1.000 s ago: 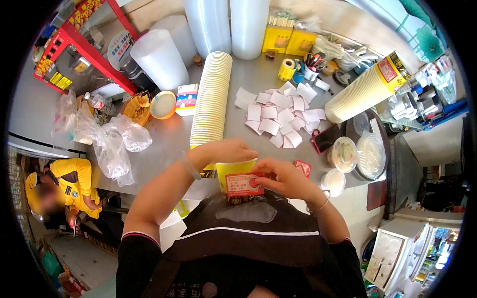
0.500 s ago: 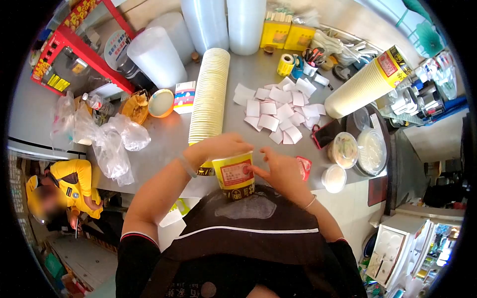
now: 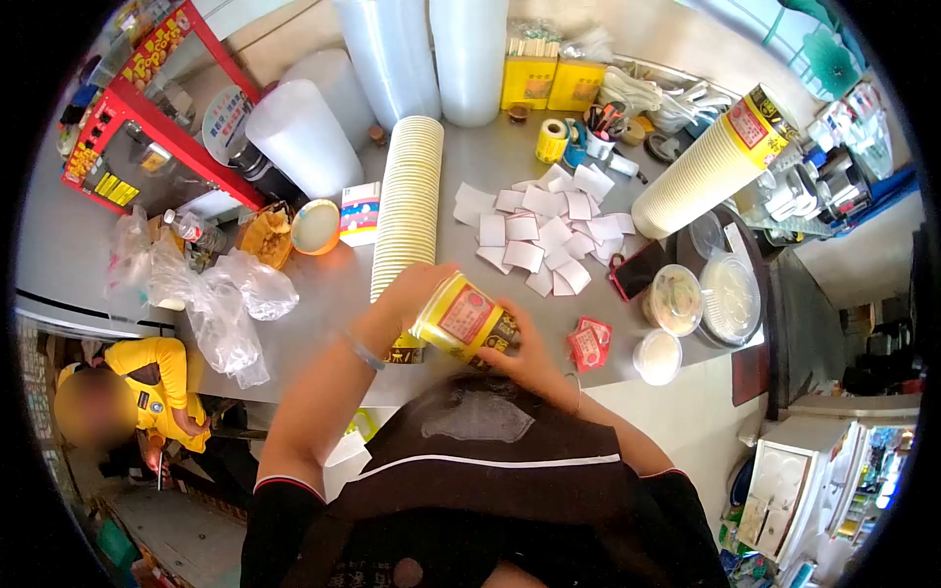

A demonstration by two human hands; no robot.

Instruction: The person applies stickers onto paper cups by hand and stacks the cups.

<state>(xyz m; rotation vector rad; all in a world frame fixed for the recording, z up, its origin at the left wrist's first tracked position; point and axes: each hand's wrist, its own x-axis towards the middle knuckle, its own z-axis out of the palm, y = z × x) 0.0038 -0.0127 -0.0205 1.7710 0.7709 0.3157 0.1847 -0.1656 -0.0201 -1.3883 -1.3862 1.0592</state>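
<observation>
A yellow paper cup [image 3: 463, 316] with a red-and-white label and a dark base band is tilted in front of my apron, its rim to the left. My right hand [image 3: 529, 355] is wrapped round the base end. At the rim end, my left hand [image 3: 417, 292] grips the cup, with its fingers partly hidden behind it. Just beyond my left hand, a long stack of paper cups [image 3: 407, 201] lies on the counter. To the right of my right hand lie red label cards [image 3: 589, 343].
Loose white paper slips [image 3: 539, 230] cover the counter's middle. A second cup stack [image 3: 701, 171] leans at right, near a phone [image 3: 637, 271] and lidded tubs [image 3: 673, 302]. Plastic bags [image 3: 221, 304] lie at left. A person in yellow [image 3: 152, 377] sits at far left.
The paper cup has tipped from upright, its base swinging right. My right hand has gone from a finger on the label to a grasp round the base. Another red card shows on the counter.
</observation>
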